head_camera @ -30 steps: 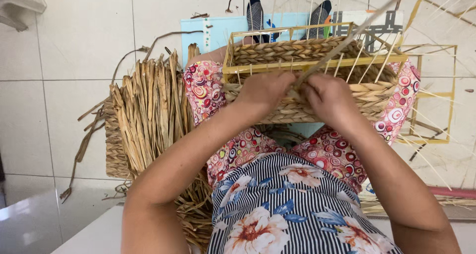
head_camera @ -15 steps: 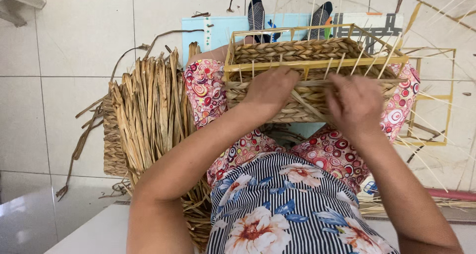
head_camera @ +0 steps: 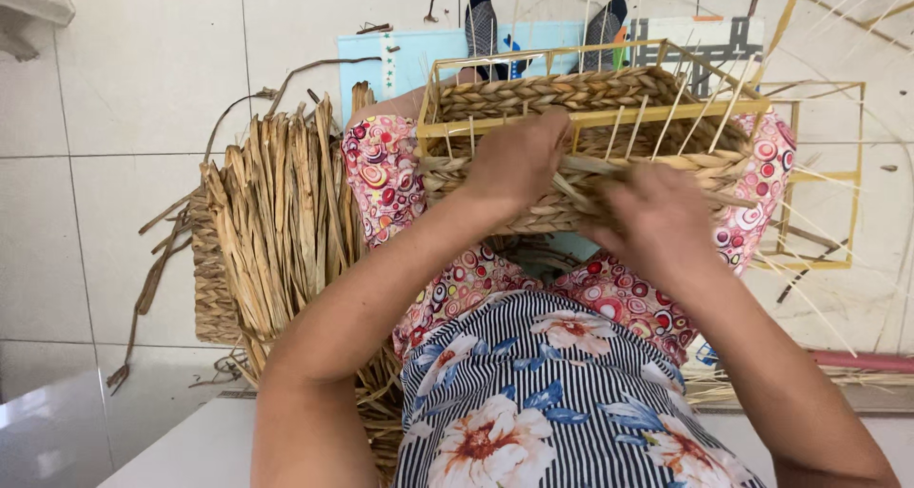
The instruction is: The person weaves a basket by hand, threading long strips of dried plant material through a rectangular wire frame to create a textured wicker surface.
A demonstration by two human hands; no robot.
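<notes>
Basket [head_camera: 581,155] lengthwise left-right, opening up

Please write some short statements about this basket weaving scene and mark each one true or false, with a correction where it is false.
1. Both hands rest on the half-woven straw basket with a yellow metal frame. True.
2. The left hand holds a pair of scissors. False: it grips the woven wall and strands.
3. A bundle of dried flat straw strands lies to the person's left. True.
4. The basket stands on a wooden table. False: it rests on the person's lap.
5. The right hand is on the basket's near side. True.
</notes>
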